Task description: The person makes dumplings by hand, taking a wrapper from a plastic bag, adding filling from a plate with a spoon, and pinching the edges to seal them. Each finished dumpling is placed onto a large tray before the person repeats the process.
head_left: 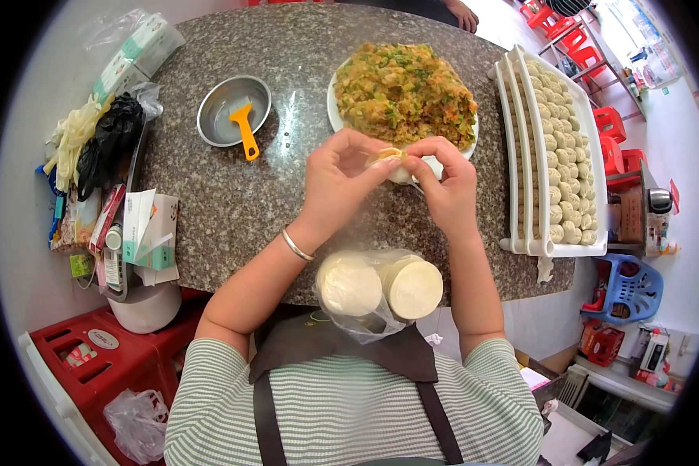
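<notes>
Head view: on the table (233, 194), the plate (332, 113) of filling (404, 89) lies just beyond the dough wrapper (394, 158). Left hand (336, 175) and right hand (448, 185) pinch the wrapper between them, equally near; its long axis is indistinct.

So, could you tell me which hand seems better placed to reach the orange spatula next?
Probably the left hand: it is nearer the orange spatula and metal bowl than the right hand; both pinch a wrapper.

One metal bowl (222, 101), one orange scraper (245, 130), one plate (333, 110) and two stacks of dough wrappers (351, 286) are seen.
</notes>
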{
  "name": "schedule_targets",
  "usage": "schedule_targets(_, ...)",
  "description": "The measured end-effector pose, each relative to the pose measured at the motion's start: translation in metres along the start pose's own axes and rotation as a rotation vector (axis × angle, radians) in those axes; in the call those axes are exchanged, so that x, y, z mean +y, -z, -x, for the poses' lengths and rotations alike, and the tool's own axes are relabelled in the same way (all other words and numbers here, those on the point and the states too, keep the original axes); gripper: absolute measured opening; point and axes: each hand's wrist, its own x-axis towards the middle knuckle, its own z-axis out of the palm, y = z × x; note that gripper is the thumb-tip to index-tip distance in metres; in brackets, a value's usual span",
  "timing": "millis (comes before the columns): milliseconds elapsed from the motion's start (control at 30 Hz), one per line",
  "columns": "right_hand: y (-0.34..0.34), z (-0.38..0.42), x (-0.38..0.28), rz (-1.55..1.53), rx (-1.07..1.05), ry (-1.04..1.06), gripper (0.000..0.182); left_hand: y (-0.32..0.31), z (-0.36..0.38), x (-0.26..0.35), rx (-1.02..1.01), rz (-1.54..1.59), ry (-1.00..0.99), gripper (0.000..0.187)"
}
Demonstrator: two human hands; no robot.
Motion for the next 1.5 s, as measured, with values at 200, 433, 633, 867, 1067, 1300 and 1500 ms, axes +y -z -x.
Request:
schedule_targets(200, 0.01, -0.004, -0.002, -0.042, -0.028, -0.122, 0.01, 0.006, -0.002, -0.005, -0.082, 0.01, -0.001, 0.016)
schedule_targets(433, 0.0, 0.0, -0.002, 0.02, 0.015, -0.024, 0.009, 0.004, -0.001, -0.008, -0.068, 0.018, -0.008, 0.012)
schedule_targets(633, 0.001, -0.001, -0.006, 0.096, -0.02, 0.056, 0.008, 0.002, 0.001, 0.012, -0.083, -0.278, 0.041, 0.013)
schedule_targets(867, 0.011, -0.003, 0.001, -0.017, -0.088, -0.104, 0.009, 0.005, -0.002, -0.002, -0.126, -0.091, -0.026, 0.013)
schedule_targets(1067, 0.004, 0.001, 0.006, 0.046, -0.06, 0.008, 0.01, 0.002, -0.001, -0.007, -0.115, -0.071, -0.052, 0.013)
schedule_targets(1300, 0.003, 0.001, 0.003, 0.068, 0.001, 0.047, 0.01, 0.003, -0.002, -0.005, -0.107, -0.032, 0.018, 0.017)
schedule_targets(1500, 0.01, -0.003, -0.003, 0.063, -0.115, -0.023, 0.011, 0.006, -0.003, -0.006, -0.161, -0.083, -0.041, 0.014)
